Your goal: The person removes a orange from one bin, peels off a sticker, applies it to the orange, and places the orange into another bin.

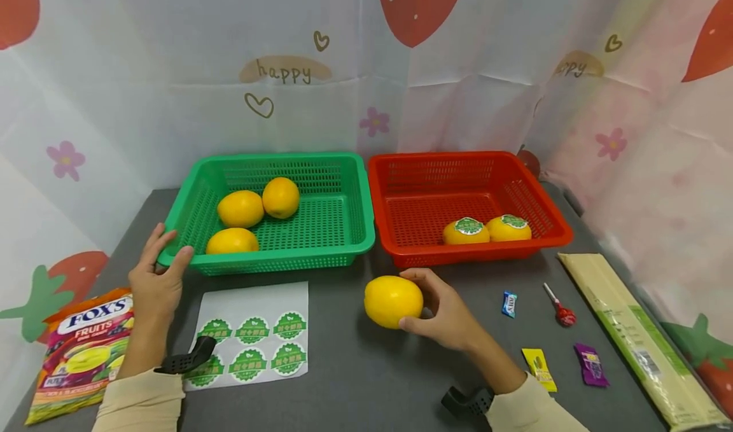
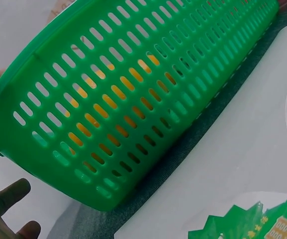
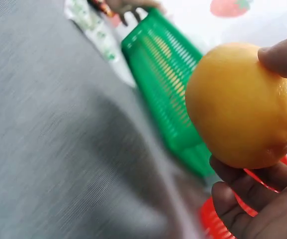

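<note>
My right hand holds a yellow lemon above the dark table, in front of the two baskets. In the right wrist view the thumb is on one side of the lemon and the fingers lie beneath. No sticker shows on it. At the near left corner of the green basket, my left hand grips the rim. Several plain lemons lie inside that basket. In the red basket are two lemons with green round stickers on top.
A sheet of green stickers lies before the green basket, with a candy bag left of it. On the right are a lollipop, small wrapped candies and a long noodle packet. A printed curtain hangs behind.
</note>
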### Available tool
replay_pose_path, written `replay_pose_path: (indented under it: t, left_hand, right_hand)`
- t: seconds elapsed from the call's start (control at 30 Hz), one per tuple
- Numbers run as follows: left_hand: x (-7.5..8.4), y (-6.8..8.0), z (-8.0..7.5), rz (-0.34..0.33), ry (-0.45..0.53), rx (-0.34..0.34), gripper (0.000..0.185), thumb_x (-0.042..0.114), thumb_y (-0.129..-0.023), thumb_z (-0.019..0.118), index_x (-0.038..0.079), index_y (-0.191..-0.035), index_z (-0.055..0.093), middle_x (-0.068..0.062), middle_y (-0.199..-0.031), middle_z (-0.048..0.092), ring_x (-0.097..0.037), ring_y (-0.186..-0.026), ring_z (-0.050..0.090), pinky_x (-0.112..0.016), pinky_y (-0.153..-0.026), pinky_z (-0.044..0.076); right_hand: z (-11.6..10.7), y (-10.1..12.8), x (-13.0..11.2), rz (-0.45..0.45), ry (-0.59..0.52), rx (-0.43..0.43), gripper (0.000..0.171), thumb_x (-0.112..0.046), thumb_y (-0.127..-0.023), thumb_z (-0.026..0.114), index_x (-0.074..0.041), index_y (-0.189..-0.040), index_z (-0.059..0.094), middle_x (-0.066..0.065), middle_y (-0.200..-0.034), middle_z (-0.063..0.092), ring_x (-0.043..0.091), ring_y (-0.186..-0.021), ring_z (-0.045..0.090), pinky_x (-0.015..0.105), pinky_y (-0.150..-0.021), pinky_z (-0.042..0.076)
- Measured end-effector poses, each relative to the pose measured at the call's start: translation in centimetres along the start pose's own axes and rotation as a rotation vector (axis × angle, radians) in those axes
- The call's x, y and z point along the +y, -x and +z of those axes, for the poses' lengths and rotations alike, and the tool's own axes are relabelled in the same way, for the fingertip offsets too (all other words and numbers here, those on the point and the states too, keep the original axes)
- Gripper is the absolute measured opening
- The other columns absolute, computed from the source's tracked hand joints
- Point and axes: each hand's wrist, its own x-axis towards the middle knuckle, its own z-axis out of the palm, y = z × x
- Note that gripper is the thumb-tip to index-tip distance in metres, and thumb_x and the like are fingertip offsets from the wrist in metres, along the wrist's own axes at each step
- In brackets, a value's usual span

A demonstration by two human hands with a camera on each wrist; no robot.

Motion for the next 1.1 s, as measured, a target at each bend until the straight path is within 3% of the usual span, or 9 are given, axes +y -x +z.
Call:
replay_pose_path:
  t: [0.33, 0.43, 0.5, 0.6, 0.73, 0.8, 0.9, 0.97, 1.1]
  left_hand:
    - [0.6, 0.4, -0.1, -0.009, 0.017, 0.005, 0.045, 0.016, -0.094, 0.064, 0.008, -0.138, 0.055, 0.007, -0.151, 0.036, -0.011, -0.127, 0.043, -0.009, -0.082, 0.040]
    - [1.1, 0.2, -0.3, -0.013, -0.046, 0.001, 0.048, 0.020, -0.094, 0.064, 0.011, -0.140, 0.053, 0.009, -0.150, 0.036, -0.006, -0.114, 0.048, -0.009, -0.079, 0.040]
    - [1.7, 0.2, -0.5, 0.009, -0.120, 0.019, 0.052, 0.021, -0.093, 0.066, 0.014, -0.142, 0.051, 0.007, -0.150, 0.038, -0.007, -0.114, 0.047, -0.012, -0.084, 0.038]
    - [3.1, 0.5, -0.6, 0.159, -0.175, 0.098, 0.055, 0.016, -0.089, 0.070, 0.012, -0.141, 0.052, -0.003, -0.145, 0.044, -0.011, -0.122, 0.041, -0.019, -0.092, 0.033]
    - [7.9, 2.1, 0.3, 0.498, -0.090, 0.181, 0.046, 0.016, -0.085, 0.071, -0.006, -0.124, 0.061, -0.015, -0.124, 0.058, -0.010, -0.116, 0.047, -0.022, -0.092, 0.033]
    - [10.2, 3.2, 1.1, 0.632, 0.016, 0.136, 0.043, 0.016, -0.084, 0.071, -0.013, -0.114, 0.062, -0.019, -0.111, 0.063, -0.010, -0.108, 0.052, -0.024, -0.089, 0.035]
    - [11.7, 4.7, 2.1, 0.702, 0.175, -0.020, 0.036, 0.009, -0.084, 0.070, -0.017, -0.108, 0.062, -0.020, -0.101, 0.066, -0.014, -0.099, 0.058, -0.027, -0.086, 0.038]
    - [11.8, 5.7, 2.7, 0.692, 0.235, -0.140, 0.032, -0.004, -0.081, 0.068, -0.018, -0.108, 0.061, -0.021, -0.098, 0.065, -0.018, -0.098, 0.059, -0.029, -0.085, 0.038]
    - [10.8, 7.6, 4.0, 0.592, 0.157, -0.319, 0.037, -0.021, -0.073, 0.065, -0.015, -0.110, 0.062, -0.023, -0.098, 0.063, -0.017, -0.099, 0.057, -0.027, -0.085, 0.038]
  right_hand:
    - [-0.6, 0.9, 2.7, 0.019, 0.025, -0.036, 0.061, -0.009, -0.078, 0.079, -0.004, -0.132, 0.051, 0.006, -0.126, 0.056, 0.025, -0.102, 0.056, 0.036, -0.091, 0.046]
    - [-0.6, 0.8, 3.1, 0.021, 0.007, -0.047, 0.063, -0.003, -0.079, 0.077, -0.002, -0.135, 0.049, 0.008, -0.128, 0.055, 0.026, -0.104, 0.056, 0.037, -0.091, 0.045]
    - [-0.6, 0.9, 3.3, 0.022, 0.006, -0.051, 0.063, -0.001, -0.080, 0.075, 0.000, -0.136, 0.047, 0.010, -0.129, 0.053, 0.027, -0.105, 0.055, 0.037, -0.092, 0.045]
    - [-0.5, 1.2, 3.5, 0.023, -0.001, -0.059, 0.063, -0.002, -0.082, 0.074, 0.000, -0.138, 0.045, 0.010, -0.132, 0.052, 0.027, -0.106, 0.054, 0.037, -0.093, 0.044]
    - [-0.3, 1.7, 3.8, 0.004, -0.005, -0.067, 0.063, -0.006, -0.084, 0.074, -0.004, -0.140, 0.045, 0.008, -0.134, 0.051, 0.027, -0.108, 0.054, 0.035, -0.095, 0.043]
    - [-0.3, 1.8, 3.8, -0.004, -0.008, -0.069, 0.063, -0.006, -0.085, 0.073, -0.004, -0.141, 0.045, 0.008, -0.135, 0.051, 0.027, -0.109, 0.053, 0.035, -0.096, 0.043]
    - [-0.3, 1.7, 3.8, -0.013, -0.006, -0.071, 0.064, -0.006, -0.085, 0.073, -0.004, -0.141, 0.045, 0.007, -0.136, 0.050, 0.026, -0.111, 0.053, 0.035, -0.097, 0.042]
    - [-0.3, 1.7, 3.8, -0.013, -0.003, -0.071, 0.064, -0.007, -0.085, 0.074, -0.004, -0.142, 0.045, 0.007, -0.137, 0.050, 0.026, -0.112, 0.052, 0.034, -0.098, 0.041]
    - [-0.2, 1.6, 4.0, -0.010, 0.000, -0.074, 0.065, -0.008, -0.084, 0.074, -0.002, -0.142, 0.044, 0.006, -0.137, 0.050, 0.026, -0.113, 0.052, 0.033, -0.098, 0.040]
